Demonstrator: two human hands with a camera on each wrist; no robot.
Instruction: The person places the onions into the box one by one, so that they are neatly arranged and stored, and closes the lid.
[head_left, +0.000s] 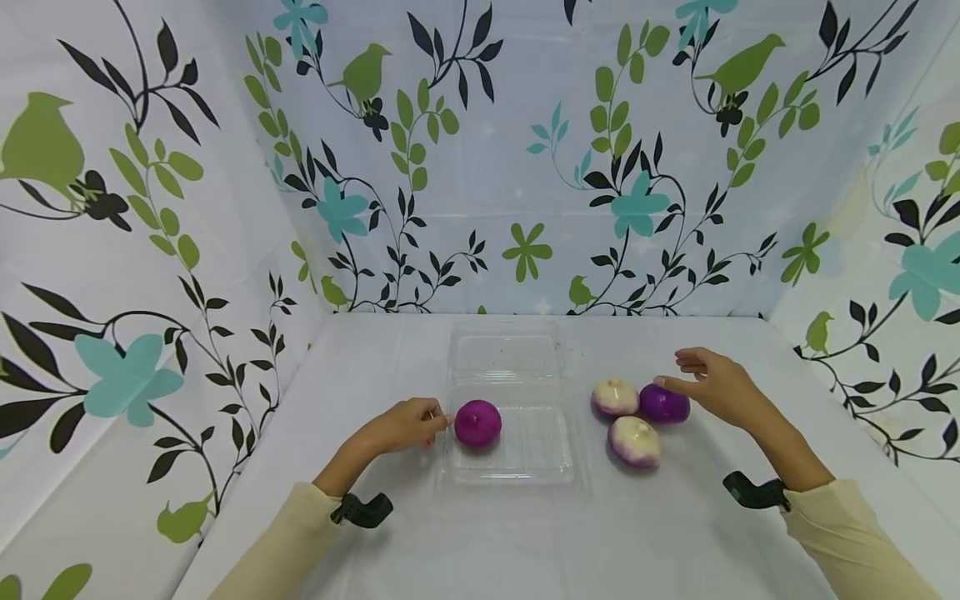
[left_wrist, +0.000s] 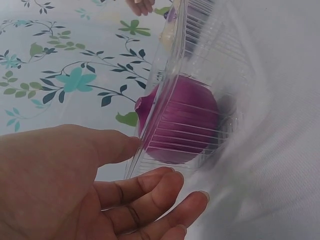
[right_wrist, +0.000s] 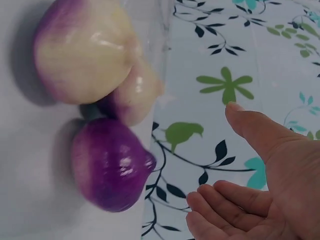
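A clear plastic clamshell box (head_left: 536, 446) lies with its lid folded back on the table. In its left part sits a magenta onion (head_left: 477, 423), stem end up. My left hand (head_left: 408, 423) is at the box's left edge, thumb tip right at the rim in the left wrist view and the other fingers loosely bent below it. On the right, my right hand (head_left: 720, 387) hovers beside and above a glossy purple onion (right_wrist: 112, 165), thumb and fingers spread apart with nothing between them. Two cream-and-purple onions (head_left: 633, 442) (head_left: 615, 397) stand close to the purple one.
The white-covered table (head_left: 487, 542) ends at a patterned cloth backdrop (head_left: 465, 167) with birds, leaves and flowers. Similar cloth hangs along both sides. The box's lid (head_left: 504, 354) extends toward the back of the table. A dark wrist mount (head_left: 753, 492) sits on each forearm.
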